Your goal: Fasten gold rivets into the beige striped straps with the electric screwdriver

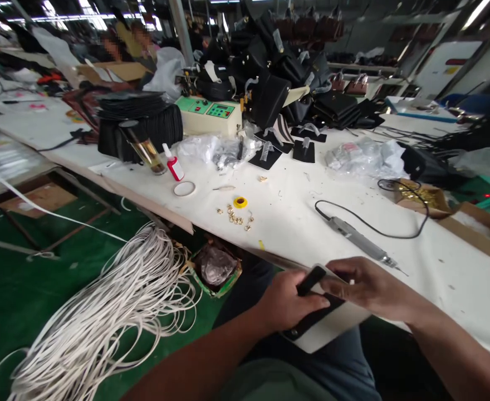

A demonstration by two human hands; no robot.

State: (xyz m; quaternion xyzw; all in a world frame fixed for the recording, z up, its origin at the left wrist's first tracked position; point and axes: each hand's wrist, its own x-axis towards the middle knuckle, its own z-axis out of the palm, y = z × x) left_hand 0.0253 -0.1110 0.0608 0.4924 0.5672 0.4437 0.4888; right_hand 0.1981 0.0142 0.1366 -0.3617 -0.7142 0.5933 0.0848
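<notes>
A black and off-white leather-like piece [332,328] rests over my lap at the table's front edge. My left hand [289,301] grips its left side, thumb on top beside a raised black strap [310,280]. My right hand [356,284] is closed at the upper right of the same piece, its fingers bent and thumb pressed near the strap. Whether a small part sits between the right fingertips is too small to tell. A grey pen-like power tool [359,240] with a thin tip lies on the table just beyond my right hand.
On the white table [287,223] are small gold fittings [234,217], a yellow tape roll [240,202], a red-and-white bottle [174,164] and a control box [211,114]. White cords [115,312] pile on the floor at left. Black bags [265,67] stand behind.
</notes>
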